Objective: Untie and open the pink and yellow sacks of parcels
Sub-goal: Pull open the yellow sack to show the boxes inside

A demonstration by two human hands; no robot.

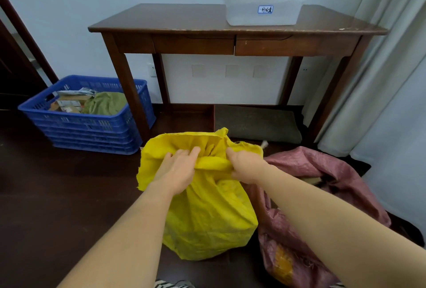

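Note:
A yellow woven sack (207,214) stands upright on the dark floor in front of me, its neck bunched together. My left hand (178,169) grips the gathered neck from the left. My right hand (245,165) grips the same neck from the right, fingers curled into the fabric. The loose top of the sack fans up behind both hands. To the right lies a pink woven sack (306,167), slumped and crumpled, its mouth loose with something dark and yellowish showing inside. My right forearm crosses over part of it.
A brown wooden desk (184,22) stands against the wall with a clear plastic tub (262,10) on top. A blue crate (90,124) holding parcels and green cloth sits at the left. A grey mat (255,123) lies under the desk. Curtains (378,80) hang at the right.

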